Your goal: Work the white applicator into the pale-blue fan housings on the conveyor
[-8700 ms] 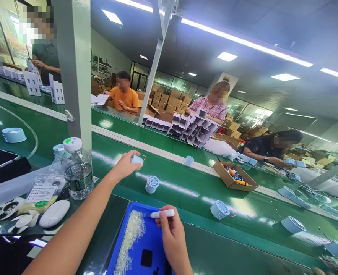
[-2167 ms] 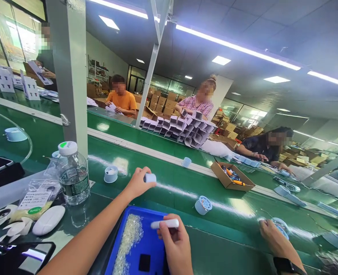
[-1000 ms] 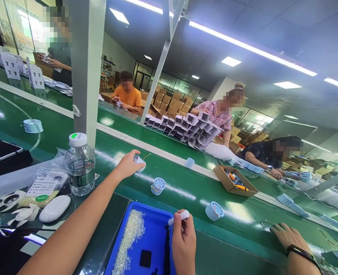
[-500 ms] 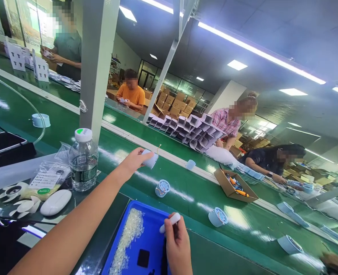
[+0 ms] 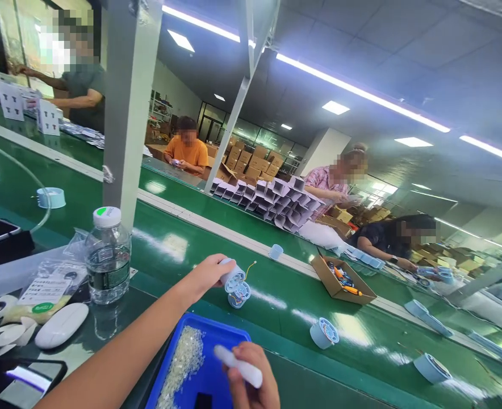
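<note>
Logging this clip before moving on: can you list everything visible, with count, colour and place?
Round housings: several, pale blue, spread along the green belt.
Tray: one, blue, near edge, holding clear pellets.
Water bottle: one, clear with white cap, on the left.
Oval case: one, white, left of the tray.
Cardboard box: one, brown, far side of belt.
Folded cartons: a stack, white, beyond the belt.
Co-workers: four, at the far benches.
Left hand: holds a pale blue housing over the belt.
Right hand: grips a white pen-like tool over the tray.
</note>
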`<state>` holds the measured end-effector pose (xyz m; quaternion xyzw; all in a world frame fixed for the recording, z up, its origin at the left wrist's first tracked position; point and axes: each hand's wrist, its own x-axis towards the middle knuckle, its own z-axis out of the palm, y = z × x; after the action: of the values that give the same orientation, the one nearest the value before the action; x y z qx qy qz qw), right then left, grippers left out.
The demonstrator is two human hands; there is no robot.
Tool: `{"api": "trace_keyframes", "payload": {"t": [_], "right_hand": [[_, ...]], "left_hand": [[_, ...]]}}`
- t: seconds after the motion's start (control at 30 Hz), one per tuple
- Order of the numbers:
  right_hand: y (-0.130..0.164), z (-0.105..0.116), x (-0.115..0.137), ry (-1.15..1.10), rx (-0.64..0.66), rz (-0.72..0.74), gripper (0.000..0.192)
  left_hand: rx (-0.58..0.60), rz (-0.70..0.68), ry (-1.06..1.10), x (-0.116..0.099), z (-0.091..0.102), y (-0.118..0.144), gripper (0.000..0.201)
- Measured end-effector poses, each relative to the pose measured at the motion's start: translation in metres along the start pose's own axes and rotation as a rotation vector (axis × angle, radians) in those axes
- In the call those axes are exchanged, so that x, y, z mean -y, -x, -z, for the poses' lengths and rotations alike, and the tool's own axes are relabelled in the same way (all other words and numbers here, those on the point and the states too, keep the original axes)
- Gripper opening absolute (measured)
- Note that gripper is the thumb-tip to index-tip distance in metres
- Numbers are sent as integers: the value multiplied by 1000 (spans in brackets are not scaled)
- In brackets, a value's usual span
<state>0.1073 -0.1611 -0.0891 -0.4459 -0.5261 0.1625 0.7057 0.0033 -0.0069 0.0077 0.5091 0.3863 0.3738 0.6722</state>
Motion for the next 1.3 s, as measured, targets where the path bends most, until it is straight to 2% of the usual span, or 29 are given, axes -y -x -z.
{"api": "trace_keyframes", "payload": {"t": [0.07, 0.13, 0.23, 0.3, 0.6, 0.77, 0.87, 1.0, 1.07, 1.13, 1.23, 1.3], "right_hand": [[-8, 5, 4, -68, -178, -83, 16], [-15, 10, 8, -93, -253, -194, 20], [-22, 14, 13, -106, -269, -324, 26], [-24, 13, 15, -125, -269, -357, 29], [-27, 8, 22, -112, -295, -334, 29], [-25, 6, 19, -104, -303, -356, 34], [-21, 5, 11, 52, -311, -369, 39], [-14, 2, -1, 177, -101, -385, 42], [-9, -2, -3, 152, -82, -394, 44], [-5, -5, -5, 105, -153, -413, 46], [-2, -9, -4, -7, -232, -474, 49], [-3, -10, -3, -87, -236, -518, 51]], "left_hand": [[9, 16, -56, 1, -7, 3, 38], [35, 15, -86, 1, -12, 5, 38], [81, 12, -89, -2, -18, 9, 37], [106, 12, -88, -3, -20, 11, 37], [130, -11, -135, 4, -22, 10, 35], [160, 41, -176, 3, -27, 14, 33], [40, -58, -217, 3, -38, 19, 27], [-239, -330, -155, 9, -57, 25, 36], [-334, -400, -143, 14, -64, 28, 44], [-336, -360, -49, 17, -70, 31, 45], [-265, -246, 180, 20, -75, 35, 44], [-245, -264, 201, 20, -76, 37, 41]]}}
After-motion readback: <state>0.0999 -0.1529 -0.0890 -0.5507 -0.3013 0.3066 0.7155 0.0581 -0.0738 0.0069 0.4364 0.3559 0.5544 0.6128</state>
